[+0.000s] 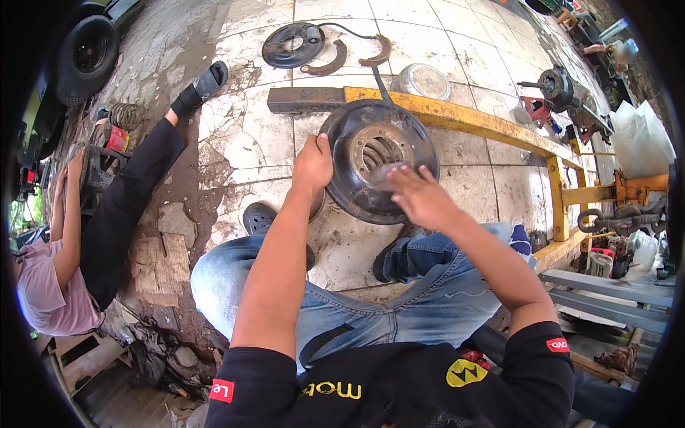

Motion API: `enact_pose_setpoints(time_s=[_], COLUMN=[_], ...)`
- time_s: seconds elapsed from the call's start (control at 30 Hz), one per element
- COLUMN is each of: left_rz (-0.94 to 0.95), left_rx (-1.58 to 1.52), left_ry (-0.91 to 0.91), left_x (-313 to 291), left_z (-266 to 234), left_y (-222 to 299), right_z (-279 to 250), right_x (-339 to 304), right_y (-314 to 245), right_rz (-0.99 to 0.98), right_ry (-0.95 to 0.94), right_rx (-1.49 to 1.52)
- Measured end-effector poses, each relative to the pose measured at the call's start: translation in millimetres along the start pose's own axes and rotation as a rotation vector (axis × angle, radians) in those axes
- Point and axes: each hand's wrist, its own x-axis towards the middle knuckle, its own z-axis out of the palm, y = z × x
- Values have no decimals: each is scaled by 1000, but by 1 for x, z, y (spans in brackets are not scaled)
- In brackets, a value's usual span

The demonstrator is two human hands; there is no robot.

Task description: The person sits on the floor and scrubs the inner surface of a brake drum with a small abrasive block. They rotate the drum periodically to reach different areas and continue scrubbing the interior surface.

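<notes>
A round black brake backing plate (pixel 349 187) with a rusty centre ring stands in front of me, between my knees and the yellow steel frame. My left hand (pixel 312 164) grips its left rim, thumb on the face. Over the right part of the centre, my right hand (pixel 419 194) presses a small flat grey piece (pixel 386 175) against the ring; its kind is unclear and the fingers are slightly blurred. Through the centre hole, coils of a spring (pixel 374 151) show. Beyond the frame lie another backing plate (pixel 292 45) and two curved brake shoes (pixel 330 60) (pixel 378 51).
The yellow steel frame (pixel 457 114) runs across the tiles to the right. A round silver drum-like part (pixel 424 81) sits behind it. At left another person (pixel 68 278) sits with one leg stretched out, near a tyre (pixel 87 53) and a coil spring (pixel 127 115). A hub assembly (pixel 556 87) stands at right.
</notes>
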Motion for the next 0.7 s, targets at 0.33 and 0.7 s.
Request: enact_pose_setpoints(time_s=[0.33, 0.7], left_rz=[46, 33], left_rx=[-19, 8], left_ry=[60, 28], left_x=[4, 2], left_z=[4, 3], left_y=[-4, 5], right_z=[22, 29], right_x=[-1, -4], right_y=[-2, -8], right_rz=[53, 17], right_ry=[176, 284], right_rx=[101, 156])
